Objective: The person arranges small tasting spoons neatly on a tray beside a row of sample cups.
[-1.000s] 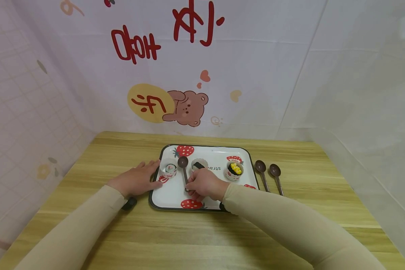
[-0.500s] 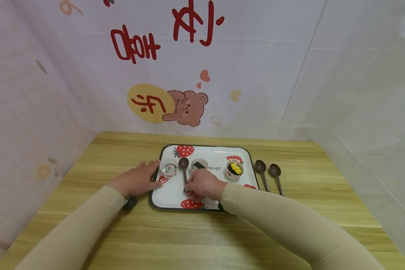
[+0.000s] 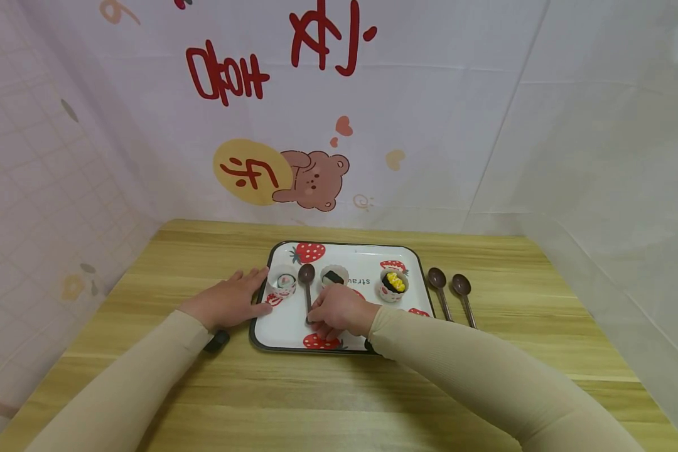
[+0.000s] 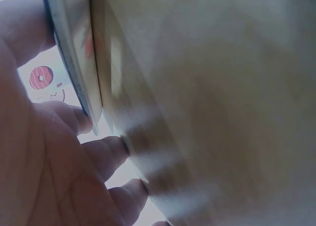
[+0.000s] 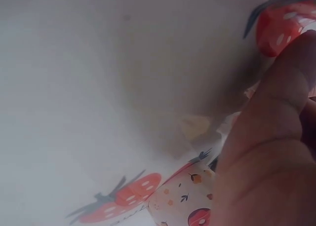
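Observation:
My right hand (image 3: pixel 339 311) pinches the handle end of a dark brown spoon (image 3: pixel 307 282), its bowl toward the back, low over a white strawberry-print tray (image 3: pixel 282 329). My left hand (image 3: pixel 228 300) lies at the tray's left edge with fingers extended, touching the rim; the left wrist view shows fingertips at that rim (image 4: pixel 74 78). Left of the spoon stands a paper cup (image 3: pixel 282 290) with a sushi roll (image 3: pixel 285 281). To its right, a second cup holds a seaweed-wrapped rice piece (image 3: pixel 332 277). Further right, another cup (image 3: pixel 392 296) holds yellow-topped sushi (image 3: pixel 394 282). Right-hand fingers hide part of the handle.
Beyond the tray's right edge, a brown spoon (image 3: pixel 439 290) and another brown spoon (image 3: pixel 464 298) lie side by side on the wooden table (image 3: pixel 328 395). A printed cloth (image 3: pixel 429 125) hangs behind and along both sides.
The spoon's handle end has shifted slightly left with my right hand, and the spoon now stands straighter front to back. My left hand has stayed in place.

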A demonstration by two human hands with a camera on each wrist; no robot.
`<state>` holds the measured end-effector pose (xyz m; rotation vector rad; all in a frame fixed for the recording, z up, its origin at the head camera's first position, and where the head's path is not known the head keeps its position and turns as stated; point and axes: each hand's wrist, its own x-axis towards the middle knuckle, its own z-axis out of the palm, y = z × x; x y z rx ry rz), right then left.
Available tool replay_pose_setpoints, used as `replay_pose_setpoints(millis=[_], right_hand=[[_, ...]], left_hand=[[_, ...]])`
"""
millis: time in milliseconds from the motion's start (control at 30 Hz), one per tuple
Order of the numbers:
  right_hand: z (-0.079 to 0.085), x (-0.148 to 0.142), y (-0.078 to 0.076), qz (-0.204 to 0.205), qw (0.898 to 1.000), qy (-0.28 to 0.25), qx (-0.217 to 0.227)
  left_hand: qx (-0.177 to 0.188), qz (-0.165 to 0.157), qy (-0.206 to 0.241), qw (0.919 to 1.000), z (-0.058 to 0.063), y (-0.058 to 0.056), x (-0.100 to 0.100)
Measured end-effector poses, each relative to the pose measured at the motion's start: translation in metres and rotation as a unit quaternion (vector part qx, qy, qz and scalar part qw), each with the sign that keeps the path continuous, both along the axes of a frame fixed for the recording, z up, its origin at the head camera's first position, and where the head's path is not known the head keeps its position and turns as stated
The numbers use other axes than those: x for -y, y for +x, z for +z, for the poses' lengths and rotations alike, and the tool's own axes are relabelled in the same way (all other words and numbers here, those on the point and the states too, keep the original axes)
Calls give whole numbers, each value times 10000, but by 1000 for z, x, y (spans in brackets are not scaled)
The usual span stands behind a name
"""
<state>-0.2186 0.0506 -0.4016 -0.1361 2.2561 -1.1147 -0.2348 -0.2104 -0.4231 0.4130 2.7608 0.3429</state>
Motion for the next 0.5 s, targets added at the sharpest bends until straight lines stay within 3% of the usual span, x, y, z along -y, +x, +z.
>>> replay_pose_setpoints(millis=[500], right_hand=[[-1,-1,-1,83,9998,-44,203]], left_hand=[[5,-13,45,10000,1,0,-1]])
